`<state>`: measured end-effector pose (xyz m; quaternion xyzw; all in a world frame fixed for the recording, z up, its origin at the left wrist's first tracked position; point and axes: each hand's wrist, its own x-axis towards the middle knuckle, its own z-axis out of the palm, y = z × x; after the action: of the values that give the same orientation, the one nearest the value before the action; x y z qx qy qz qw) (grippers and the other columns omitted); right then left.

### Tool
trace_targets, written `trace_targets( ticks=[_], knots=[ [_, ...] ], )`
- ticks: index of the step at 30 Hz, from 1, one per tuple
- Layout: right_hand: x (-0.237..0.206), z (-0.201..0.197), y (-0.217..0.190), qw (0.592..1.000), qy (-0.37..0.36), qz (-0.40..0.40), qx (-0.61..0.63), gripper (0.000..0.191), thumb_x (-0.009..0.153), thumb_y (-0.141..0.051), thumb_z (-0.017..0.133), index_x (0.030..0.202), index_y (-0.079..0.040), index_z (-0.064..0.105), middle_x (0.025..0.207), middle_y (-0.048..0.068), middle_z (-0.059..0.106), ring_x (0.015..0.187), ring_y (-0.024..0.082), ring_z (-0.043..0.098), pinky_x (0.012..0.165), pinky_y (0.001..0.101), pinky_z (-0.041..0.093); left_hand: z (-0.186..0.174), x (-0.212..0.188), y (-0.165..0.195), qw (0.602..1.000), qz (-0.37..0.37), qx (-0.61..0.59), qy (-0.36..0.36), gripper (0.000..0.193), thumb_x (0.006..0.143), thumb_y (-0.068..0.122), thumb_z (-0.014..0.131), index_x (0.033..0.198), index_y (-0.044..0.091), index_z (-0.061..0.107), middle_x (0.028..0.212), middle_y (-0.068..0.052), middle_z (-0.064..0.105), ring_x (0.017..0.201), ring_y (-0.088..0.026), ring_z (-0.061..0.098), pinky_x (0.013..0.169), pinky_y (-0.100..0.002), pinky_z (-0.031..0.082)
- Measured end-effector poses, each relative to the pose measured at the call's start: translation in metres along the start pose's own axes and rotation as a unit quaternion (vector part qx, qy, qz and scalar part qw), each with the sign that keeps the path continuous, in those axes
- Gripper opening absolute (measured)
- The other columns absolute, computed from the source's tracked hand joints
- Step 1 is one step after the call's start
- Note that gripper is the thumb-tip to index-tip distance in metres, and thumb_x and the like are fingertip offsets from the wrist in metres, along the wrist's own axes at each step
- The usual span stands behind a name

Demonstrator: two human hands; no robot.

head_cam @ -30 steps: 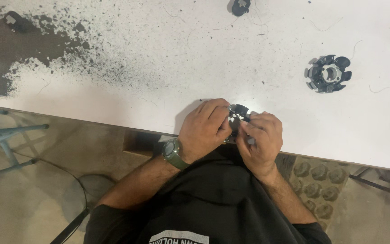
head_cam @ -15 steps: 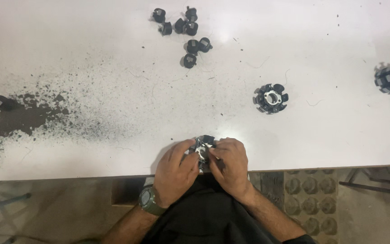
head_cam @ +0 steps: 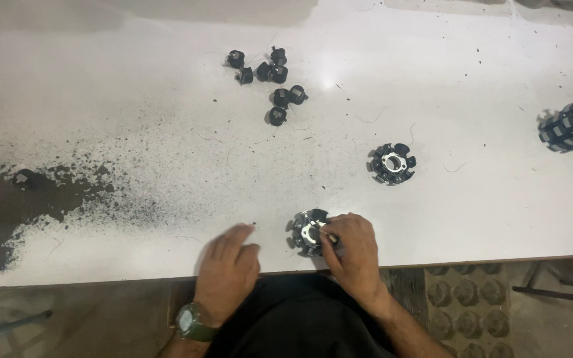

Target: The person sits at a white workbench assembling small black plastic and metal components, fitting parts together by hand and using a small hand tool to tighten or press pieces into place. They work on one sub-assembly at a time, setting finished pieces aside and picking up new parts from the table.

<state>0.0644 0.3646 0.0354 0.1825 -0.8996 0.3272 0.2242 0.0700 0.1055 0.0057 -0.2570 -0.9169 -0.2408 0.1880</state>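
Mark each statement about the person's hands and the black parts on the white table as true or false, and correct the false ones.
1. The right hand touches a round black toothed part with a pale centre near the table edge. True.
2. The left hand grips that part too. False: it lies flat on the white table, apart from it.
3. A green wristwatch is on the left wrist. True.
4. The cluster of small black pieces lies beside the right hand. False: it sits far up the table.
5. A second round black toothed part lies untouched beyond the right hand. True.
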Motion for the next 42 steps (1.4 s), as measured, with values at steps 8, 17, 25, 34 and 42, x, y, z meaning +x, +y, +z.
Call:
trace_targets(
  ticks=[8,17,25,34,42],
  knots=[
    [-0.003,-0.013,0.032,0.995,0.078,0.058,-0.020,0.024,0.092,-0.002,0.071,0.113,-0.002,0.061,0.107,0.014,0.068,0.107,0.031,0.064,0.106,0.0507,0.049,-0.029,0.016,-0.022,0.989,-0.118,0.072,0.055,0.012,0.084,0.009,0.072,0.095,0.006,0.071,0.123,-0.008,0.066,0.110,-0.030,0.063,0.095,-0.046,0.053],
    [-0.015,0.024,0.000,0.996,0.019,-0.061,0.066,0.022,0.092,-0.006,0.071,0.111,-0.007,0.061,0.110,0.008,0.070,0.113,0.022,0.067,0.116,0.0557,0.042,-0.009,0.018,-0.001,0.996,-0.052,-0.007,0.077,0.045,0.086,0.031,0.075,0.120,0.003,0.064,0.126,-0.015,0.064,0.115,-0.030,0.061,0.097,-0.048,0.050],
    [-0.004,0.012,-0.006,0.999,-0.023,-0.037,0.017,0.029,0.088,-0.017,0.079,0.113,-0.011,0.066,0.124,0.009,0.061,0.129,0.025,0.056,0.125,0.0571,0.030,-0.003,0.025,0.021,0.999,-0.032,-0.030,-0.014,0.055,0.087,0.039,0.076,0.127,0.004,0.063,0.127,-0.016,0.061,0.118,-0.031,0.059,0.097,-0.048,0.047],
    [0.014,-0.016,0.008,0.989,-0.032,0.048,-0.133,0.050,0.072,-0.034,0.089,0.105,-0.003,0.067,0.145,0.031,0.040,0.140,0.051,0.034,0.111,0.0621,0.032,-0.008,0.029,0.027,0.998,-0.044,-0.034,-0.007,0.054,0.085,0.039,0.077,0.126,0.005,0.064,0.125,-0.012,0.064,0.118,-0.030,0.059,0.097,-0.048,0.046],
    [0.018,-0.041,0.056,0.990,-0.019,0.060,-0.128,0.043,0.075,-0.029,0.090,0.103,-0.002,0.070,0.147,0.028,0.049,0.135,0.040,0.051,0.112,0.0533,0.046,-0.003,0.027,0.024,0.999,-0.031,-0.019,0.009,0.054,0.084,0.040,0.078,0.122,0.004,0.066,0.118,-0.011,0.067,0.117,-0.029,0.060,0.095,-0.047,0.047]
  ],
)
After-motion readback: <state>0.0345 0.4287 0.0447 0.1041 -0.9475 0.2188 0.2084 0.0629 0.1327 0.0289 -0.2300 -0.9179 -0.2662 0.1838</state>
